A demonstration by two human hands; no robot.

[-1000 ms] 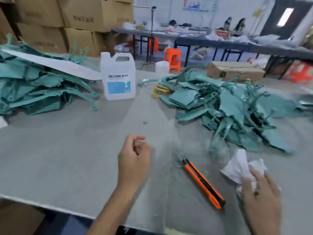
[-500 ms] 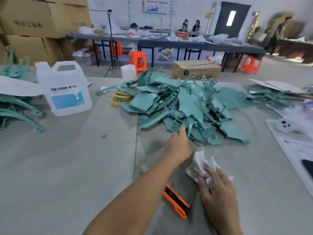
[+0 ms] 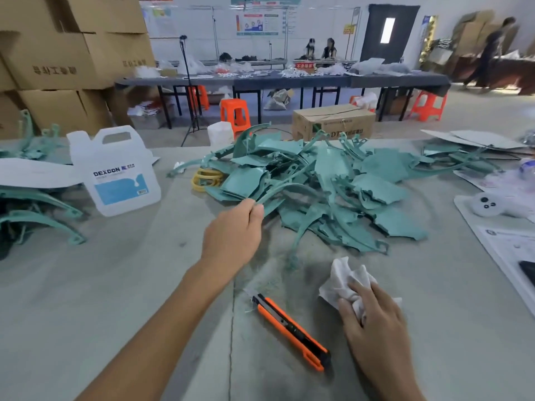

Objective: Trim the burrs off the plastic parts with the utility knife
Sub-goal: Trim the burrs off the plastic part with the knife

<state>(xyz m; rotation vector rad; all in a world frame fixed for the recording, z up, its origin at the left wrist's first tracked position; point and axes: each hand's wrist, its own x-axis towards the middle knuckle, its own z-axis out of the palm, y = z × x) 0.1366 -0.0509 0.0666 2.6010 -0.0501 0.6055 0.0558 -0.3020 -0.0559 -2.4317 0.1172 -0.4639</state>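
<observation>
A heap of teal plastic parts [image 3: 333,192] lies on the grey table ahead of me. My left hand [image 3: 234,230] reaches to the heap's near left edge and pinches the end of a long curved teal strip [image 3: 278,190]. The orange utility knife [image 3: 291,332] lies on the table between my hands, blade tip exposed and pointing away to the left. My right hand [image 3: 373,319] rests on a crumpled white cloth [image 3: 346,280], fingers curled into it. Fine teal shavings are scattered around the knife.
A white DEXCON jug [image 3: 115,172] stands at the left. More teal parts [image 3: 34,209] lie under a white sheet at far left. Yellow rings [image 3: 207,178] sit by the heap. Papers, a phone and a white toy [image 3: 489,204] are at the right edge.
My left hand has gone from hovering above the table to the heap's edge and has taken hold of a curved strip. The view has swung right and up. My right hand stays on the cloth.
</observation>
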